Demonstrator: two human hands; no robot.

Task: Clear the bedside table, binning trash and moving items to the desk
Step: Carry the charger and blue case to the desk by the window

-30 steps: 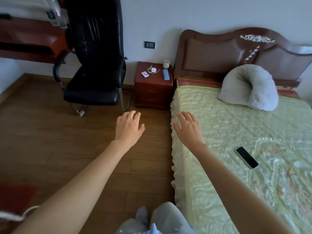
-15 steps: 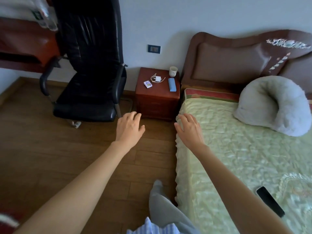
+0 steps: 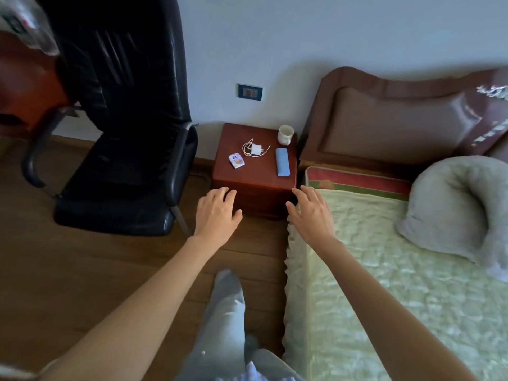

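Both arms stretched forward toward the bedside table (image 3: 254, 185), left hand (image 3: 217, 213) and right hand (image 3: 312, 213) empty, fingers loosely spread, gripping nothing; likely held out in readiness for a first pick. On the tabletop: small snack packet (image 3: 236, 160) at front left, white charger (image 3: 257, 149) with looped cable behind it, blue case (image 3: 282, 162) along the right edge, white cup (image 3: 285, 134) at the back right corner. Nothing yet cleared, by the look of it. Left of the table, black chair (image 3: 121, 149); beyond that, desk (image 3: 27, 86), cut off at the frame edge and partly masked by a blurred clear bag. No bin in view. Packet label too small to read; cup contents hidden.
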